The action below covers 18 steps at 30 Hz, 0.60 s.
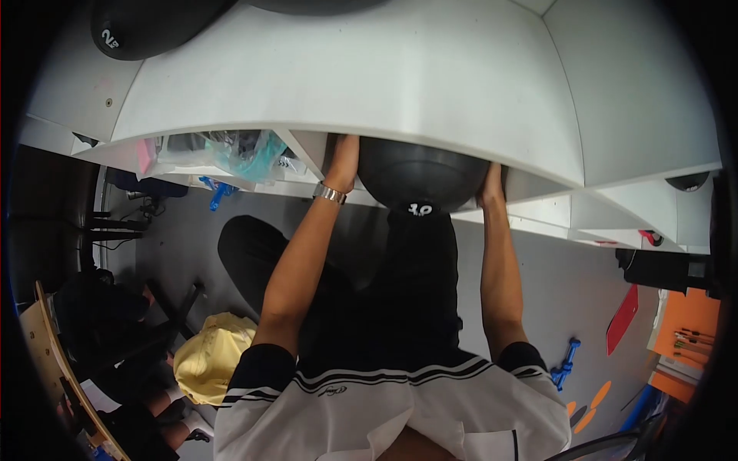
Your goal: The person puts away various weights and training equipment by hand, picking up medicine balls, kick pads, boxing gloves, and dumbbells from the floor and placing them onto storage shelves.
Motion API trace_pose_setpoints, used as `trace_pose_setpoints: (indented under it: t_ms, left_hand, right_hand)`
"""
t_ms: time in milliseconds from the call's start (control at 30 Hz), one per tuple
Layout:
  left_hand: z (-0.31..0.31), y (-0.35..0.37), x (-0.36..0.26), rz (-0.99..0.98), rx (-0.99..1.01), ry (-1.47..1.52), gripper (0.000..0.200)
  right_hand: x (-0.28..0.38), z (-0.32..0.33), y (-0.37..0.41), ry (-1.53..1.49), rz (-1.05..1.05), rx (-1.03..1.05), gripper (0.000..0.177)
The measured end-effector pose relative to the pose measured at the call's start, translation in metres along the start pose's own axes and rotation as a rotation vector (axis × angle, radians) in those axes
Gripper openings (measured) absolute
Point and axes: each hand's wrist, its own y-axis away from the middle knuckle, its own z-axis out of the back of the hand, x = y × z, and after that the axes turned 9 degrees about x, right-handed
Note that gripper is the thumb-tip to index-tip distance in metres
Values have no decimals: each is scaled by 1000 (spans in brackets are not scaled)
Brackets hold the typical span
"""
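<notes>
A large black medicine ball (423, 173) with white markings sits partly inside a compartment of the white shelf (354, 77), its near side sticking out past the shelf edge. My left hand (347, 163), with a metal watch on the wrist, presses against the ball's left side. On the opposite side, my right hand (492, 183) lies against it, so the ball is gripped between both palms. The fingertips of both hands are hidden under the shelf board. Above on the shelf top rests another black ball (150, 31) marked 2.
Plastic-wrapped items (242, 150) fill the compartment on the left. A blue dumbbell-like object (566, 363) and a red mat (622, 320) lie on the grey floor. At lower left, a person with a yellow garment (214, 358) is near a wooden chair back (58, 361).
</notes>
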Motion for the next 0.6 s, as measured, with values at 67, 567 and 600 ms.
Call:
trace_pose_setpoints:
  t_ms: [67,567,600]
  left_hand:
    - [-17,21,-30,213,-3,139,78]
    - [-32,27,-38,152,20,316,69]
    - [-35,30,-40,156,10,329,68]
  right_hand:
    - [15,-20,11,14,-55,-81,87]
    - [36,-55,24,-99,49,-140,67]
    - [36,-57,28,-104,43,-145,67]
